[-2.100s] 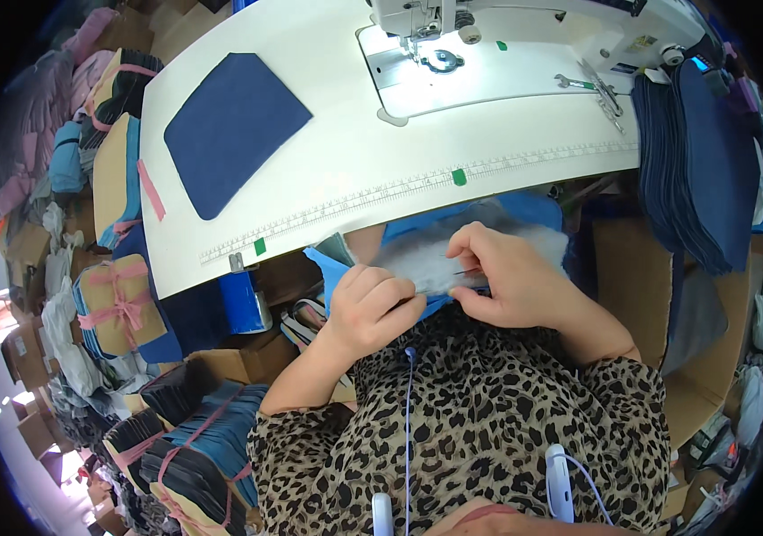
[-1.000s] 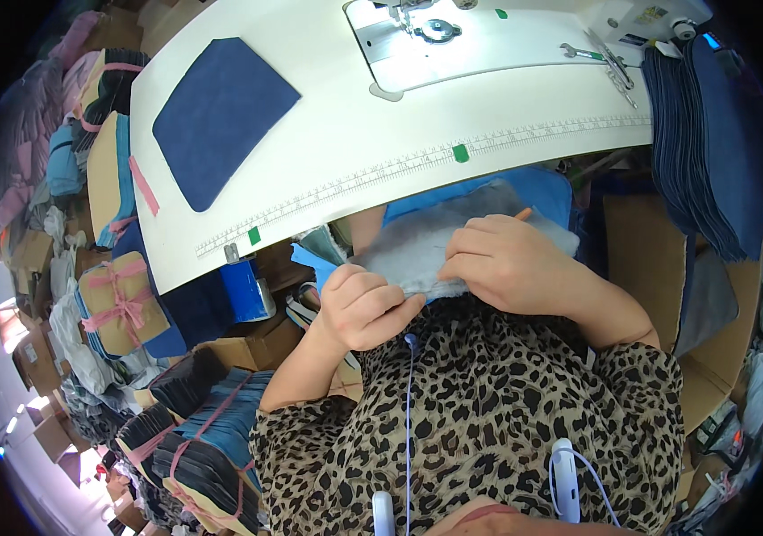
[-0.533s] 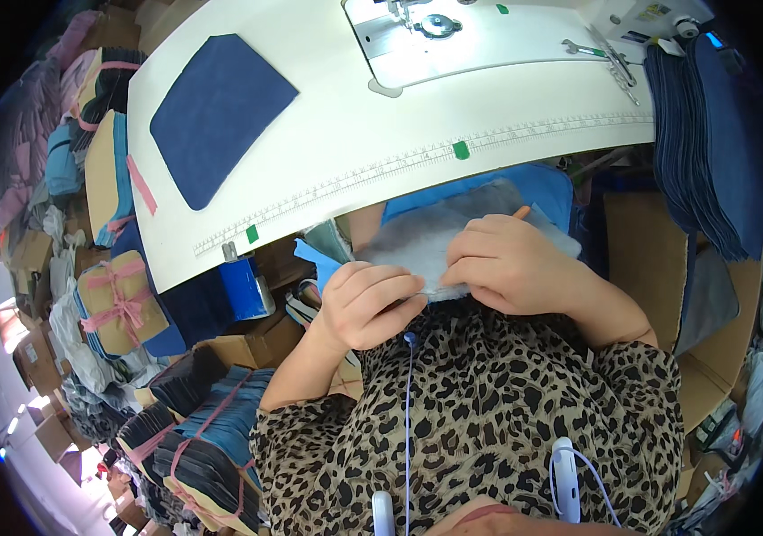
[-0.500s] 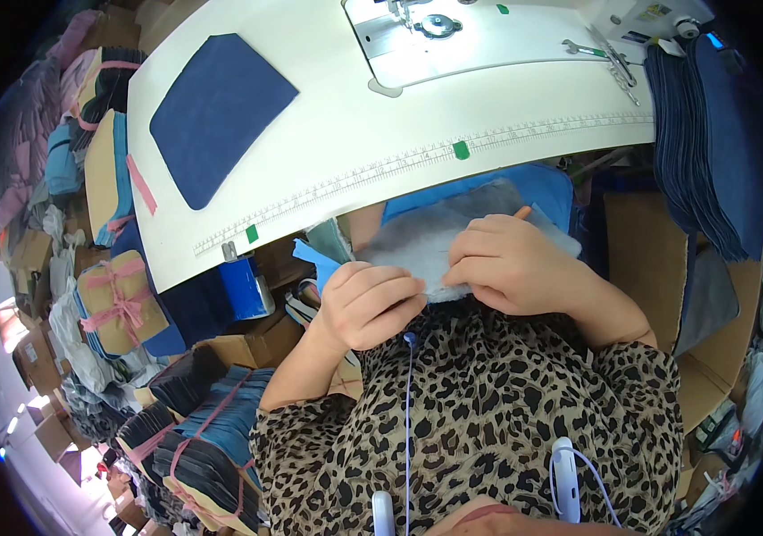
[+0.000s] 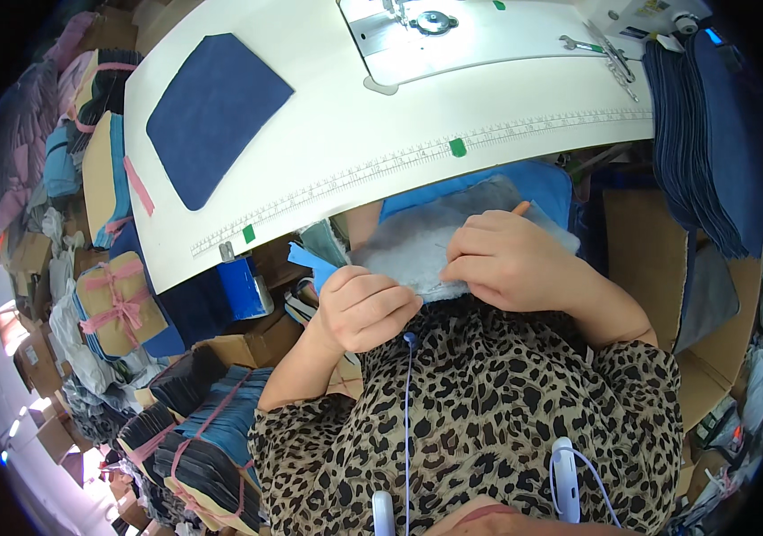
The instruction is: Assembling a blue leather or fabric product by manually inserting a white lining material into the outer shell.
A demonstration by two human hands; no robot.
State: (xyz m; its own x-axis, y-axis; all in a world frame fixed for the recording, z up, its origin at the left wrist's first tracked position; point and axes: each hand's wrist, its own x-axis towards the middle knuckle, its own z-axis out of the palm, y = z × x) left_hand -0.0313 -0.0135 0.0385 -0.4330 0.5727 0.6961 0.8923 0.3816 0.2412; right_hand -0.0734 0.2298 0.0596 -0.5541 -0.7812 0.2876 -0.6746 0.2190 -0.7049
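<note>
A soft grey fabric piece [image 5: 412, 246] with a fluffy, pale surface lies across my lap, under the table's near edge. At its near left edge, my left hand [image 5: 368, 308] is closed and pinches the fabric. My right hand [image 5: 511, 263] is bent over the fabric's right part, fingers closed around a slim orange-handled tool. Only the tool's orange end [image 5: 521, 208] shows plainly above the knuckles; its kind is hidden. Bright blue cloth [image 5: 542, 188] lies beneath the grey piece. Just beyond my left hand a blue strip [image 5: 310, 259] sticks up.
Ahead stands a white sewing table [image 5: 328, 116] with a printed ruler along its edge and a sewing machine plate [image 5: 488, 49]. A navy fabric panel [image 5: 216, 116] lies on its left. Stacked navy panels [image 5: 694, 134], a wrench [image 5: 582, 45], a cardboard box [image 5: 645, 259] and tied bundles [image 5: 212, 420] surround me.
My right hand has shifted slightly, and more of the orange end shows above it. My left hand keeps its pinch on the fabric. The whole view has moved a little.
</note>
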